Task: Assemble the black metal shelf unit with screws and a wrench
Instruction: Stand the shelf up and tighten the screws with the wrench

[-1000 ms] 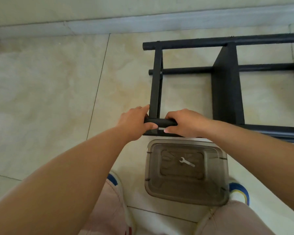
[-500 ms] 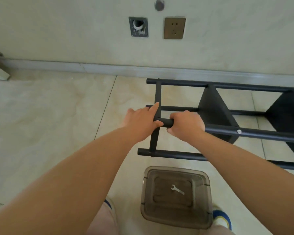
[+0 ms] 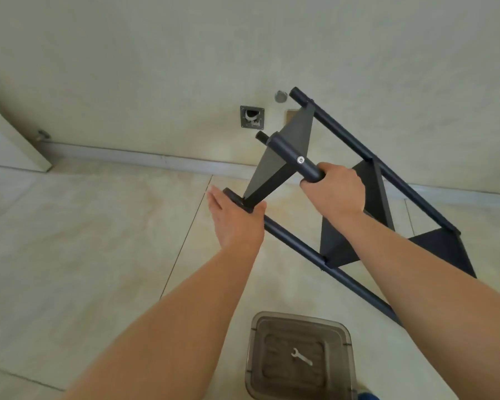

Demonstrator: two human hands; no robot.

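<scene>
The black metal shelf unit (image 3: pixel 355 232) is tilted up off the tiled floor, its near end raised toward the wall. My right hand (image 3: pixel 334 190) grips an upper black tube just below a silver screw (image 3: pixel 300 160). My left hand (image 3: pixel 236 219) is under the end of a lower tube, fingers straight, thumb against the tube. Black shelf panels span the tubes. A small silver wrench (image 3: pixel 300 356) lies in a grey translucent plastic box (image 3: pixel 254 356) on the floor near my feet.
A pale wall with a baseboard runs behind the shelf, carrying a metal wall fitting (image 3: pixel 252 117) and a partly hidden socket. A white door edge (image 3: pixel 9 145) stands at the left. A blue shoe tip (image 3: pixel 368 396) shows beside the box.
The shelf unit has swung up from lying flat on the floor to a steep tilt. My right hand slid along the tube and my left hand moved to the lower tube's end.
</scene>
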